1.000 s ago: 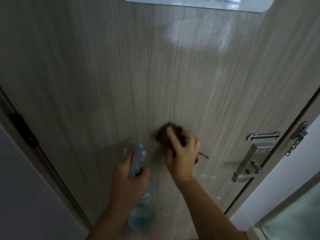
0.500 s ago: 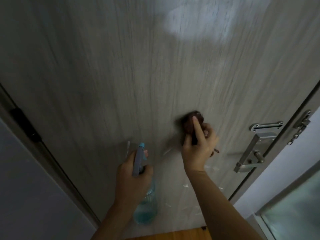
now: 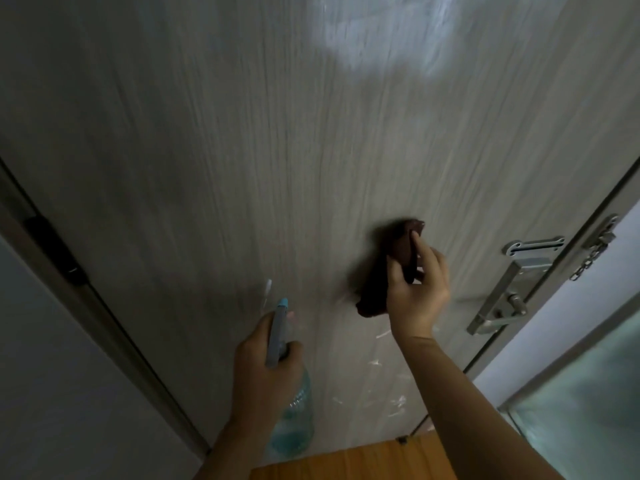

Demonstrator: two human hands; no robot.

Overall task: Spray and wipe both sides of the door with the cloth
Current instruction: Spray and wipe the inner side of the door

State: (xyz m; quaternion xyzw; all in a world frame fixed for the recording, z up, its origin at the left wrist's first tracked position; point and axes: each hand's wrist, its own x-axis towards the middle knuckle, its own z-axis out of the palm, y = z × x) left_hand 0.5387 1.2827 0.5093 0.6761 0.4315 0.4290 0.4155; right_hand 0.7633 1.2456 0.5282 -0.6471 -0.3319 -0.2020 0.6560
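Wiping is the step in hand: my right hand (image 3: 417, 292), at centre right of the frame, has its fingers (image 3: 424, 252) and thumb curled round a bunched dark brown cloth (image 3: 388, 271) and presses it flat against the door (image 3: 214, 161). My left hand (image 3: 266, 368), low in the middle of the frame, is wrapped round the neck of a spray bottle (image 3: 294, 417) with blue liquid, its nozzle pointing up at the panel; whether a finger sits on the trigger I cannot tell.

Pale streaks and droplets show on the door just below the cloth, so I judge the next move should carry the cloth down over them, with even pressure, and then out toward the handle (image 3: 498, 306) at right without snagging on it or the chain latch (image 3: 592, 251) above. The other side of the door is, as far as I can judge, yet to be tackled.

The panel is grey wood-grain laminate with a bright patch of glare at upper right. A dark hinge (image 3: 55, 251) sits on the left edge, orange floor (image 3: 346, 462) shows at the bottom, and frosted glass (image 3: 581, 400) fills the lower right corner.
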